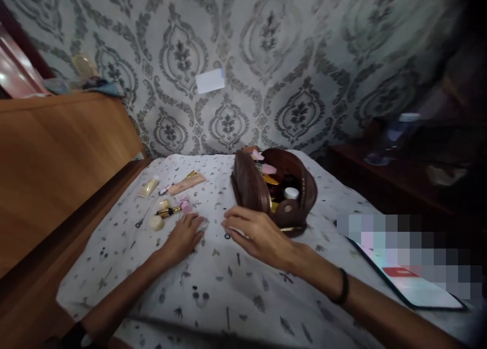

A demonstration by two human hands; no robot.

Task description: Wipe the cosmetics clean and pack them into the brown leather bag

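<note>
An open brown bag (249, 179) stands on the patterned white cloth, with a white-capped container (291, 193) and other small items inside. My right hand (258, 235) is just in front of the bag, its fingers bent and pointing left; whether they hold anything is unclear. Over the cloth to the left, my left hand (184, 236) has a small clear item (203, 224) at its fingers. Close beyond that hand lie a pink item (185, 205), a black and gold tube (168, 212) and a round cream-coloured item (155, 222). Farther back are a cream tube (148, 187) and a peach-coloured packet (187, 183).
A wooden panel (68, 151) borders the cloth (228, 298) on the left. A lit tablet or phone (422, 288), partly pixelated, lies at the right. Beyond it, a clear bottle (393, 138) stands on a dark surface. The patterned wall (228, 120) rises behind the bag.
</note>
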